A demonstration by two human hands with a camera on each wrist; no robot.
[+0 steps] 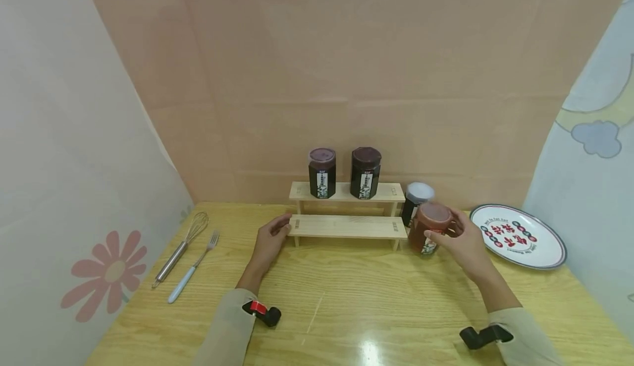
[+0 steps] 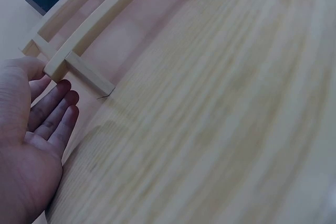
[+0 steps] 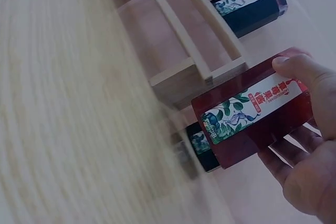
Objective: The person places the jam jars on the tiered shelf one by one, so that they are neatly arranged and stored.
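Note:
A two-step wooden display shelf (image 1: 346, 226) stands at the back of the table. At the left end of its lower step, my left hand (image 1: 269, 239) holds the plank's corner with thumb and forefinger; the other fingers (image 2: 65, 103) extend loosely below. My right hand (image 1: 463, 239) grips a red-brown jar (image 1: 430, 228) around its side, thumb on the front, beside the shelf's right end. A white label with red lettering runs along this jar (image 3: 252, 108). Behind it a dark jar with a white lid (image 1: 420, 192) is partly hidden. Two dark jars, left (image 1: 322, 174) and right (image 1: 365, 174), stand on the upper step.
A whisk (image 1: 180, 250) and a fork with a pale handle (image 1: 190, 272) lie at the left of the table. To the right, a white oval plate with red lettering (image 1: 545, 250) lies near the side wall. A pink backdrop (image 1: 346, 80) closes off the rear.

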